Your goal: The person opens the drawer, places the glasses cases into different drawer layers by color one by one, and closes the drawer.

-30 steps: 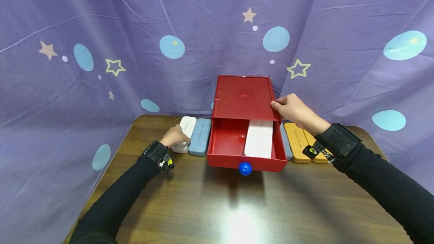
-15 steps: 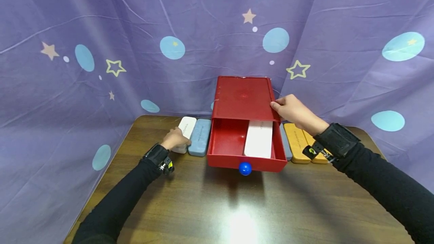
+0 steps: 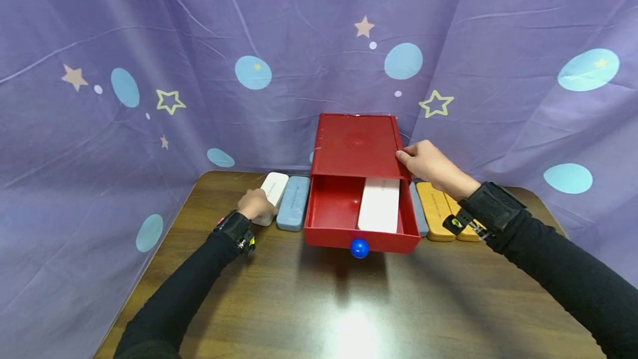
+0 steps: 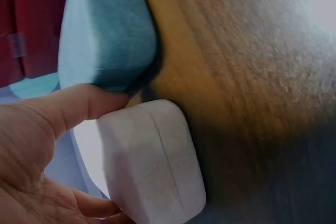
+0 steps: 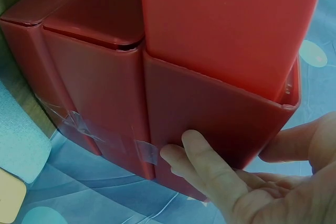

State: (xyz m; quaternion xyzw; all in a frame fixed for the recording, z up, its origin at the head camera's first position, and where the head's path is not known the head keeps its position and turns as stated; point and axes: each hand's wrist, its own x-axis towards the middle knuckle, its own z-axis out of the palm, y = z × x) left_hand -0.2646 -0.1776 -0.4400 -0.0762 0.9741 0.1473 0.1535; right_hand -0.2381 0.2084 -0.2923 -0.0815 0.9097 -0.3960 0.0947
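Observation:
My left hand [image 3: 256, 204] is at the near end of a white glasses case [image 3: 275, 185] on the table. In the left wrist view, the thumb lies along one side of the white case [image 4: 152, 156] and the fingers curl round the other. The thumb passes through the narrow gap beside a blue glasses case [image 3: 293, 203]. My right hand [image 3: 429, 166] grips the top right edge of a red drawer unit [image 3: 356, 145], thumb on top, fingers [image 5: 210, 166] against its side. Its top drawer [image 3: 331, 204] is pulled out, with a white case [image 3: 380, 205] lying inside on the right.
Yellow cases [image 3: 435, 212] and another blue case [image 3: 418, 209] stand right of the drawer unit, partly behind my right forearm. A blue round knob [image 3: 359, 248] sticks out from the drawer front. Behind the wooden table [image 3: 279, 292] hangs a purple curtain [image 3: 299, 32].
My left thumb spread toward the blue case half a second ago, and the left hand now sits closer around the near end of the white case. The right hand and the drawer stay put.

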